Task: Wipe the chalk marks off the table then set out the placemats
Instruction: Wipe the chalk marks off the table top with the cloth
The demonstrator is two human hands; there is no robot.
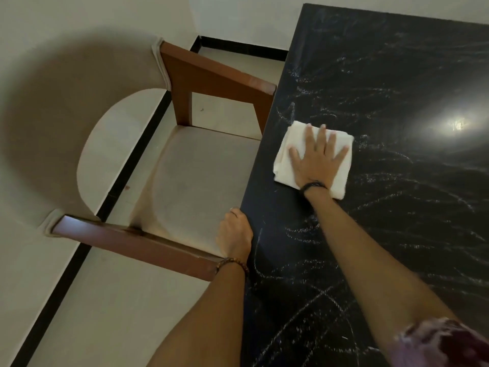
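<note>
Right hand (316,157) pressed flat, fingers spread, on a folded white cloth (284,165) — left hand (234,233) gripped the chalk-marked black table (397,221) edge.

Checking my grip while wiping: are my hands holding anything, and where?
The right hand presses flat on the white cloth's middle without gripping it. The left hand grips the table's near edge.

Glossy black table (397,207), soft white cloth (285,154), wooden fabric-cushioned chair (211,75).
</note>
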